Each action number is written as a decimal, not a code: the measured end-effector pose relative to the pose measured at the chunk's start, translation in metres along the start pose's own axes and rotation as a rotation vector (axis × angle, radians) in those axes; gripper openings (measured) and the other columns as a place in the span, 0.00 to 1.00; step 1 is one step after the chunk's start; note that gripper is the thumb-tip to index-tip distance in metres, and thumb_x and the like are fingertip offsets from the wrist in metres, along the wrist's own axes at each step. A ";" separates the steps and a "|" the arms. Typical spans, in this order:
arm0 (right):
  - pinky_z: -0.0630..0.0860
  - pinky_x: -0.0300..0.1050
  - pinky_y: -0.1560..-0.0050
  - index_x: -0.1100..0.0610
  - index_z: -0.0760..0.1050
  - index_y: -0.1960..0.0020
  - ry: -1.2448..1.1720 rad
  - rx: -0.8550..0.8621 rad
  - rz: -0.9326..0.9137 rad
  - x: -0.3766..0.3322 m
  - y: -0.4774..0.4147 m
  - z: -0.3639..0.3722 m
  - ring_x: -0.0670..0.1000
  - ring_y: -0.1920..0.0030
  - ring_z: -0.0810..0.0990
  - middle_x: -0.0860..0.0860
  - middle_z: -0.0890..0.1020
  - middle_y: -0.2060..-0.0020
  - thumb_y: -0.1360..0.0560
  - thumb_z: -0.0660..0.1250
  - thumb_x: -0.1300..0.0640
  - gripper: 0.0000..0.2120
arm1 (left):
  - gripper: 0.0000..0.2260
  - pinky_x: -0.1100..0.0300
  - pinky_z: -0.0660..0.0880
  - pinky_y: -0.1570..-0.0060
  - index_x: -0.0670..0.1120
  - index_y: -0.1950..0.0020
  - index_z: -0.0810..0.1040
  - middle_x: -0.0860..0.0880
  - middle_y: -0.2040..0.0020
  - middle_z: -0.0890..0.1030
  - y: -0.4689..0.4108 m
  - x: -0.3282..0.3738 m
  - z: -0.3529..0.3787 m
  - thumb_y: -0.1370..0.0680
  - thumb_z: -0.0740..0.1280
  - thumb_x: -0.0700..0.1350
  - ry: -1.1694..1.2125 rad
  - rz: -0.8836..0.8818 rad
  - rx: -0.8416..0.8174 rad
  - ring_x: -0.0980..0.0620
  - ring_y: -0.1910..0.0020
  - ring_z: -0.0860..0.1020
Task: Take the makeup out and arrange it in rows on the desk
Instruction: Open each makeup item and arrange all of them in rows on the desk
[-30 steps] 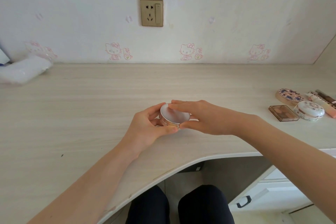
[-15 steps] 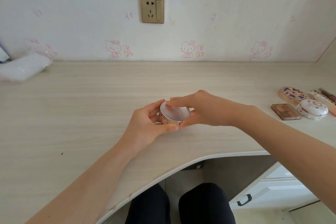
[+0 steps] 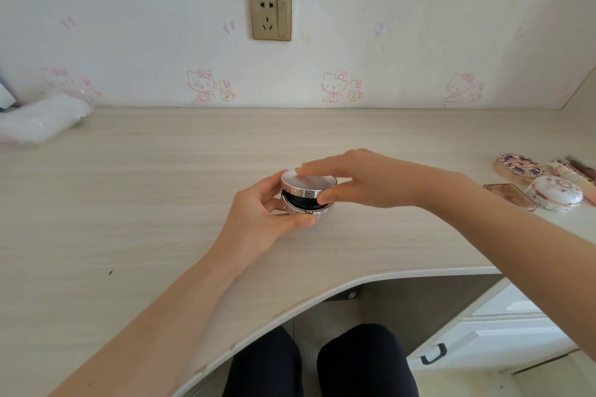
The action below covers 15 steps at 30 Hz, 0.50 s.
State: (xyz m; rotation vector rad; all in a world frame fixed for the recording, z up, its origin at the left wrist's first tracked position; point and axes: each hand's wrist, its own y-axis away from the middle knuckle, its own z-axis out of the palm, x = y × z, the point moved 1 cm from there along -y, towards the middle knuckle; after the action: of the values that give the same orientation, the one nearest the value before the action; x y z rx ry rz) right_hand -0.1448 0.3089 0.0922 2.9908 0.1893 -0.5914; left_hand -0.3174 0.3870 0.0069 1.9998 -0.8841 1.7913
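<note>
The round silver compact [image 3: 308, 193] is held in both hands over the middle of the counter [image 3: 129, 203], near its curved front edge. It lies flat, top face up. Being round, it has no long axis, and its clasp faces the person.

The left hand [image 3: 258, 219] curls its fingers [image 3: 272, 182] round the base. The right hand [image 3: 371, 180] pinches the lid and covers its right side.

Well apart at the right lie 3 cases: a floral compact [image 3: 519, 166], a brown palette [image 3: 509, 195] and a white patterned case [image 3: 556, 195]. A plastic bag [image 3: 45, 118] lies far left.

0.5 s ago the lid was closed; now it is lifted, showing a dark gap.
</note>
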 end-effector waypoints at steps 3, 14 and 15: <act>0.68 0.42 0.34 0.45 0.69 0.30 -0.014 0.067 0.014 0.004 0.001 0.001 0.45 0.34 0.72 0.43 0.75 0.34 0.20 0.62 0.52 0.19 | 0.31 0.67 0.76 0.52 0.54 0.37 0.77 0.57 0.48 0.84 -0.001 -0.001 -0.001 0.38 0.81 0.40 -0.066 0.024 0.023 0.57 0.49 0.81; 0.67 0.24 0.49 0.49 0.72 0.31 -0.053 0.192 0.009 0.009 0.002 0.019 0.38 0.49 0.76 0.44 0.81 0.43 0.19 0.60 0.55 0.17 | 0.41 0.73 0.63 0.48 0.67 0.39 0.65 0.62 0.42 0.76 0.000 -0.014 -0.003 0.48 0.78 0.63 -0.399 -0.010 0.042 0.66 0.39 0.68; 0.68 0.25 0.49 0.49 0.72 0.32 -0.057 0.187 0.009 0.009 0.003 0.022 0.38 0.49 0.76 0.43 0.82 0.44 0.19 0.60 0.55 0.17 | 0.45 0.74 0.62 0.49 0.66 0.35 0.63 0.62 0.41 0.75 0.001 -0.015 -0.003 0.49 0.77 0.64 -0.418 -0.020 0.022 0.68 0.40 0.67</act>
State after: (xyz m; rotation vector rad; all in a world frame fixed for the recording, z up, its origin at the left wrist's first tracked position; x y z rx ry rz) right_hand -0.1442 0.3050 0.0686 3.1463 0.1225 -0.7309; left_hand -0.3204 0.3919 -0.0071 2.4357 -0.9553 1.3969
